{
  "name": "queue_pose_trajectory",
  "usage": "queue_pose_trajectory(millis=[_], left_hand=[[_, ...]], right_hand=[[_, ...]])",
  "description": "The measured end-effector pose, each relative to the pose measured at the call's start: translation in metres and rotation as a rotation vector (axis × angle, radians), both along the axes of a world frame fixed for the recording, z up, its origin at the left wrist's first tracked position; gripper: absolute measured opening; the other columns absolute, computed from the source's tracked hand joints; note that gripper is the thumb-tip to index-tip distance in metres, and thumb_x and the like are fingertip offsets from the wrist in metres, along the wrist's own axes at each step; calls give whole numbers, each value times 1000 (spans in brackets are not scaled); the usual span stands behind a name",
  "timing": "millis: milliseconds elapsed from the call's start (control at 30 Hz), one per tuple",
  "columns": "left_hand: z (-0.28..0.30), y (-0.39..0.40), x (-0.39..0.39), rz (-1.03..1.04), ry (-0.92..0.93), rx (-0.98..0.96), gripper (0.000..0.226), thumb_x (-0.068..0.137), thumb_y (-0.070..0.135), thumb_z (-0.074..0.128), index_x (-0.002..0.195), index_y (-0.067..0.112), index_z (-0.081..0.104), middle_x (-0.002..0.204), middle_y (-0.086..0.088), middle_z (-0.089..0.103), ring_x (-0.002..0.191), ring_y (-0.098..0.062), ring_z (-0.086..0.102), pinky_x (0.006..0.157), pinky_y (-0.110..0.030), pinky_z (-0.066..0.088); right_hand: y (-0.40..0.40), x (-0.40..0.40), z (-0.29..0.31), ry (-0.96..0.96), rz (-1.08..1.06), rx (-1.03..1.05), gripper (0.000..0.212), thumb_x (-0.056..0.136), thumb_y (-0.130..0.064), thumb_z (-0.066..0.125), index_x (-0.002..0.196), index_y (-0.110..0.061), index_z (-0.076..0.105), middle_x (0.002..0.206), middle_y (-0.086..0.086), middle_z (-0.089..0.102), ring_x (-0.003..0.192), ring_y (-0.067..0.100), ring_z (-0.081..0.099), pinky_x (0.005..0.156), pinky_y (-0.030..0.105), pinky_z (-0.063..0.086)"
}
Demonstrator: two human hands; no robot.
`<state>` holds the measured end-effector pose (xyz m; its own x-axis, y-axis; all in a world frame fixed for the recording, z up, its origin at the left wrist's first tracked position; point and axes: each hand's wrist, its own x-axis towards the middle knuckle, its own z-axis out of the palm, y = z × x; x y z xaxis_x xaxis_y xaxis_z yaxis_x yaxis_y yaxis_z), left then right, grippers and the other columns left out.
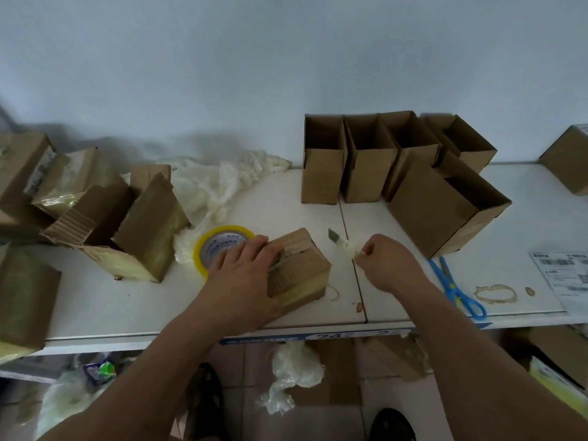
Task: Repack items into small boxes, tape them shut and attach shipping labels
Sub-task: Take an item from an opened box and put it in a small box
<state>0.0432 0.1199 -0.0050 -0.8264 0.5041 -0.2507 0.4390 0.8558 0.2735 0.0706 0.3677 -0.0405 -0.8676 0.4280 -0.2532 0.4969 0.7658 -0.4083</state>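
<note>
While the left hand (241, 275) lies flat with straight fingers on top of the small taped box (299, 268) near the desk's (127, 300) front edge, the right hand (389, 262) is curled around a box cutter (339, 241), blade pointing toward the back edge. Yellow tape roll (219, 246) sits just left of the box, touching it. Empty open boxes (369, 160) line the back edge, blue scissors (455, 288) and shipping labels (569, 275) toward the right end.
</note>
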Motion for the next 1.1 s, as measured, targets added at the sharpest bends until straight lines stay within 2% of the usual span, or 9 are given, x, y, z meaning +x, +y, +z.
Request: queue_pose_trajectory(millis=[100,167,267,333,500,567,667,833,1100], left_hand=[[1,4,-10,5,1,36,92,69,75,59,146,36,28,161,13,6,149,-17,6,120,-41,6],[2,10,-16,-9,-21,95,84,72,69,68,141,34,36,159,14,16,144,-16,21,118,-41,22],[6,17,-21,8,-79,174,67,72,61,74,125,32,43,137,14,43,111,-13,49,91,-37,49],[6,18,-21,3,-74,181,64,73,59,74,122,33,45,132,16,44,105,-11,50,84,-35,50],[5,19,-23,-12,-73,213,72,68,65,74,127,35,46,136,18,39,112,-9,47,88,-38,50],[4,21,-24,-8,-81,217,74,66,67,75,127,36,45,134,19,40,110,-8,46,88,-36,49],[2,24,-25,-5,-75,221,77,63,68,76,126,37,45,132,19,41,108,-7,45,89,-34,48],[-1,24,-29,-8,-88,243,77,61,68,77,124,38,45,128,20,41,109,-9,46,91,-36,47],[-2,23,-31,-15,-83,244,76,62,65,79,124,39,44,119,23,39,106,-9,46,91,-37,47]], right_hand=[[-2,10,34,199,-98,-263,8,95,-27,55,95,-20,57,90,5,62,75,17,55,66,35,48],[-8,19,53,289,-112,-416,7,96,-25,54,94,-22,59,87,4,62,70,14,53,62,30,49],[-11,27,66,335,-65,-501,7,98,-23,54,100,-24,61,84,3,59,69,12,54,56,21,46],[-10,27,69,330,-49,-570,13,97,-22,56,108,-25,62,84,4,60,68,12,56,58,22,50],[-9,25,73,305,-97,-943,17,88,-12,67,105,-13,68,92,5,63,79,15,63,73,28,59],[-10,22,70,357,-93,-870,13,88,-13,68,100,-14,69,85,3,65,75,14,64,74,30,60],[-16,19,66,446,-136,-688,5,94,-22,62,97,-18,63,75,0,64,60,7,60,62,24,59],[-21,13,64,486,-225,-757,5,100,-18,51,95,-19,52,75,7,60,58,11,57,51,19,51],[-16,12,59,396,-67,-829,16,100,-14,49,102,-18,65,72,5,67,63,15,63,65,30,57]])
